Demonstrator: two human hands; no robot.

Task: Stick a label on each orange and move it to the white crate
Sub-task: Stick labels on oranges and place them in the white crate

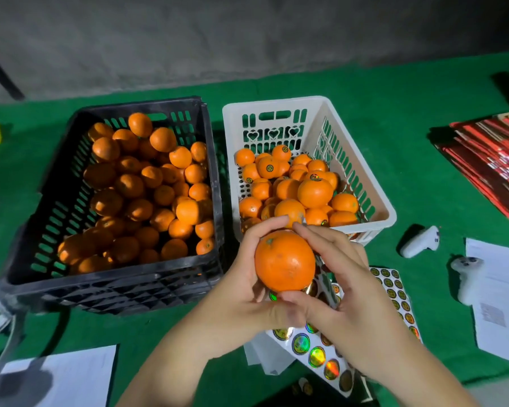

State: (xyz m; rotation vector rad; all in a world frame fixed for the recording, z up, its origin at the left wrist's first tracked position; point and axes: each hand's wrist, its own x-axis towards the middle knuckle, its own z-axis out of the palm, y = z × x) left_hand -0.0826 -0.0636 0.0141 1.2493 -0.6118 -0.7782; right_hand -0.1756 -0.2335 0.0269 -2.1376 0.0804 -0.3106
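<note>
The left hand [241, 277] cups an orange [284, 260] from the left and underneath, fingers curled up round its far side, so the fruit sits in front of the palm, held in the air just before the near rim of the white crate [376, 201]. The right hand [344, 289] closes on the same orange from the right, its thumb pressed against the lower edge and its forefinger reaching over the top, where the tip pinches a small pale scrap that may be a label; I cannot tell for sure. The orange is close to round, a little wider than tall, with its green stem end turned up and to the left, toward the left hand's fingertips. Below the hands lies a sheet of labels [315, 351], round shiny stickers in rows, on the green worktop [394, 113]. The white crate, just beyond the hands, is roughly half full of oranges, several showing dark round labels. Just beside it to the left stands a black crate [209, 142], fuller, its oranges showing no labels that I can see. To the right on the worktop lie 2 white controllers [420, 241], one partly on a sheet of paper [500, 289], and a red stack of printed material [491, 160] further back. Another paper [56, 377] lies at the near left.
</note>
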